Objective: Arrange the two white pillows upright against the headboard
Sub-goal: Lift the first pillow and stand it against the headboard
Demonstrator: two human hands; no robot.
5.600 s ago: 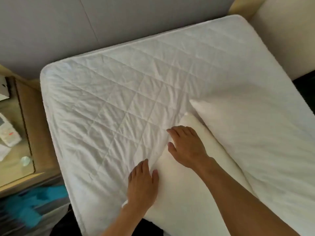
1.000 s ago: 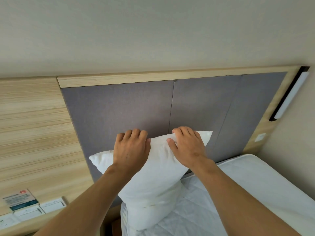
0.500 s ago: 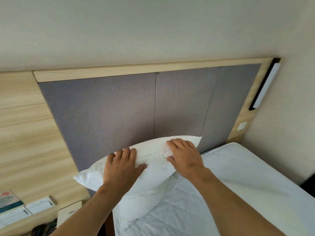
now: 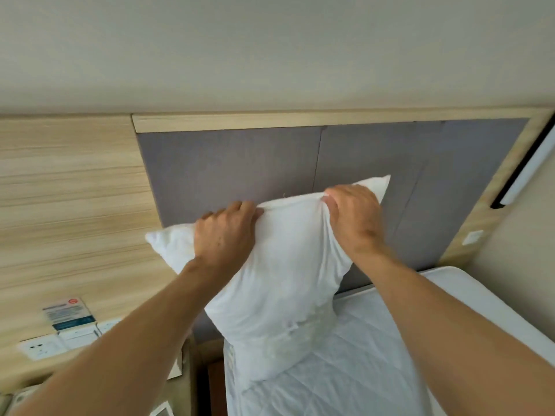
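Observation:
A white pillow [image 4: 285, 283] stands upright on the left end of the quilted mattress [image 4: 375, 370], leaning on the grey padded headboard [image 4: 240, 166]. My left hand [image 4: 225, 235] grips its top edge near the left corner. My right hand [image 4: 354, 217] pinches the top edge near the right corner, bunching the fabric. The pillow's lower end rests on the mattress by the bed's left corner. The second pillow is out of view.
A wood-panelled wall [image 4: 69, 205] lies left of the headboard, with a small sign [image 4: 67, 313] and wall sockets [image 4: 42, 349] low on it. A nightstand edge [image 4: 180, 385] sits beside the bed. A wall lamp [image 4: 528, 172] hangs at the right.
The pillow has been pulled up taller against the headboard. Both hands moved from pressing on its front to gripping its top edge, and the view shifted left.

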